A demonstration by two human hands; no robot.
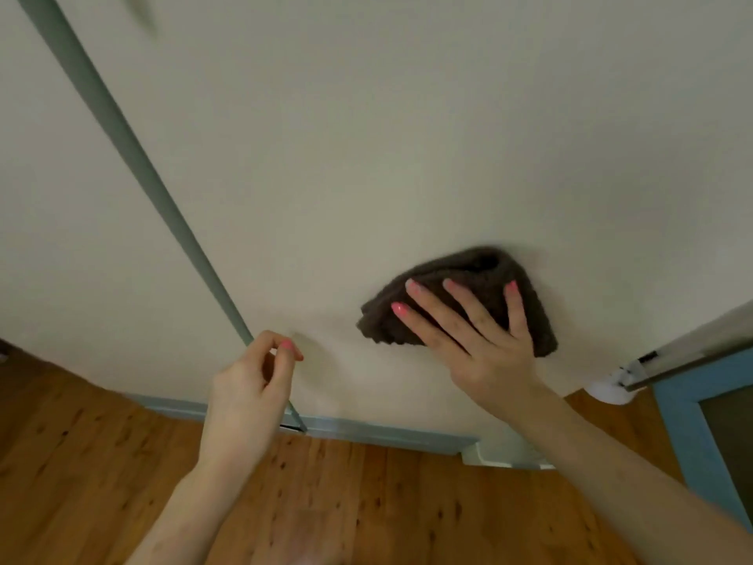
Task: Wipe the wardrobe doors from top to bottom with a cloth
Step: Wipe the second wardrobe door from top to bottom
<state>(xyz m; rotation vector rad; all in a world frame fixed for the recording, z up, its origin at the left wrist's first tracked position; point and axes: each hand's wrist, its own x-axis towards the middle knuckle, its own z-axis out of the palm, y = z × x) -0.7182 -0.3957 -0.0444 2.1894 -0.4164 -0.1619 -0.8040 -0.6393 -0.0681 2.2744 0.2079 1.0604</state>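
A cream wardrobe door (pixel 366 136) fills most of the view. My right hand (pixel 485 344) lies flat with spread fingers on a folded dark brown cloth (pixel 468 279), pressing it against the lower part of the door. My left hand (pixel 248 393) is loosely curled, its fingertips touching the grey-green strip (pixel 122 132) that runs along the door's left edge. A second cream door panel (pixel 40 218) lies to the left of that strip.
A wooden floor (pixel 366 503) runs below the doors, with a grey-blue skirting (pixel 387 436) at their foot. At the right stands a blue-framed door (pixel 684 434) with a metal bar handle (pixel 688 362) and a white object (pixel 609 391) near the floor.
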